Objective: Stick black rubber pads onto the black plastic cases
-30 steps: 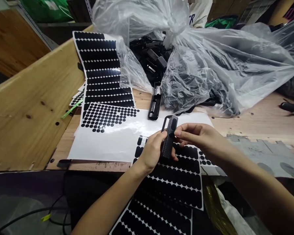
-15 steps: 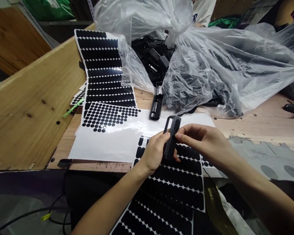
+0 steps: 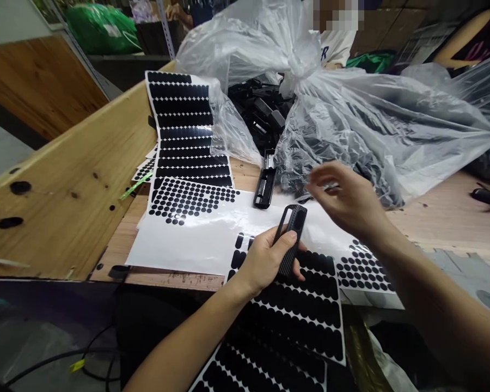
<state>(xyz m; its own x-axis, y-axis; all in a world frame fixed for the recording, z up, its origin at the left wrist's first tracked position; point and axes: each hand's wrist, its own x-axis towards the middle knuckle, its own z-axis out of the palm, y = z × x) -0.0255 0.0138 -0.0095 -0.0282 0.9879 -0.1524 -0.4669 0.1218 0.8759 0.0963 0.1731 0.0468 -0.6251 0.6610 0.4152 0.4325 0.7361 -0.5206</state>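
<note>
Lying on the bench [image 3: 453, 218], a dotted white sheet [image 3: 179, 247] shows behind the right hand [image 3: 347, 198], curled, any hold unclear. The left hand [image 3: 269, 257] has its grip closed around a black case [image 3: 298, 219]; seemingly mid-stickering, this next needs steady placement.

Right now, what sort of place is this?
Probably an assembly workshop: sheets of black stickers on a wooden bench, a plastic bag of black parts, and a black case in the left hand.
</note>
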